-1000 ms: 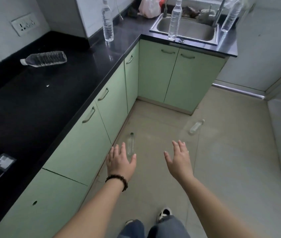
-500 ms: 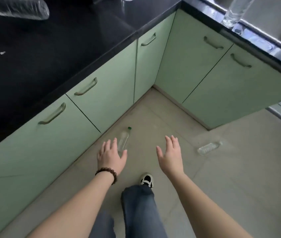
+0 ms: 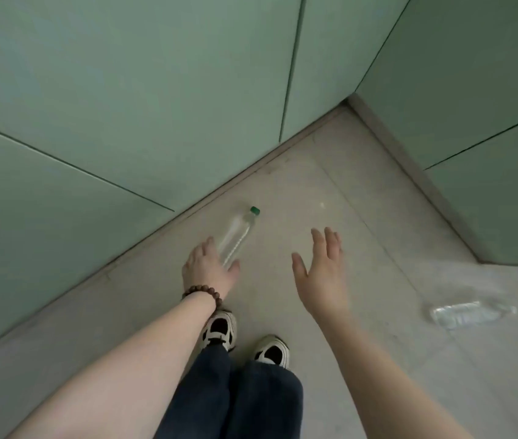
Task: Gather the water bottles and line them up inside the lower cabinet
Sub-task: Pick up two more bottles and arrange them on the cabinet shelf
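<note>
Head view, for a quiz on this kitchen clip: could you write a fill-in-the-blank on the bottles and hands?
1. The bottle by the left hand has a ____ cap.
2. Both water bottles lie on the ____.
3. The left wrist wears a beaded ____.
4. The right hand is open and holds ____.

Missing words: green; floor; bracelet; nothing

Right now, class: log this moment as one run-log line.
left hand: open, over green-cap bottle | right hand: open, empty | second bottle: on floor | cabinet doors: closed
</note>
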Tool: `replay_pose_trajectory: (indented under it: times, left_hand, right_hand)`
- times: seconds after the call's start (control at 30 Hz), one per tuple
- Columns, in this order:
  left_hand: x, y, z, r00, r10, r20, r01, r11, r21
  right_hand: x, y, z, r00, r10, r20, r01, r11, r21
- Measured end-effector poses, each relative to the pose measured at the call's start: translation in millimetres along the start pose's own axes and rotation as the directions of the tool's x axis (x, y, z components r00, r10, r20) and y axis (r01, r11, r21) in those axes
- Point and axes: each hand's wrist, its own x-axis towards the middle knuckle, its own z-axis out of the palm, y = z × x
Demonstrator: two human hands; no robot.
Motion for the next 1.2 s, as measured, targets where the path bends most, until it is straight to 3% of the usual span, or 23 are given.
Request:
replay_pose_trajectory:
  times: [0.33, 0.63, 0.87, 1.07, 1.2]
  left_hand:
    - [175, -20, 156, 0.989, 0.072, 0.126, -0.097, 0.974, 0.206]
    - [210, -28, 184, 0.992, 0.119, 0.046, -0.125, 0.978, 0.169]
    - [123, -5, 82, 0.973, 0.213, -0.092, -0.218, 0.975, -0.051]
    - [-6, 28, -81, 0.965, 0.214, -0.148, -0.229, 0.969, -0.093]
    - [-97, 53, -205, 0.955, 0.234, -0.181, -0.264, 0.95, -0.165]
  right_hand:
    - [107, 86, 113, 1.0, -0.021, -0.009, 0.02, 0.994, -0.109]
    - [137, 101, 142, 0.999, -0.025, -0.044, 0.02, 0.994, -0.106]
    - [84, 52, 82, 0.999, -0.04, -0.033, 0.036, 0.994, -0.106]
    - [-3, -46, -55, 0.995, -0.073, -0.066, 0.069, 0.996, -0.056]
    - [-69, -117, -162, 0.976, -0.174, -0.132, 0.166, 0.984, -0.071]
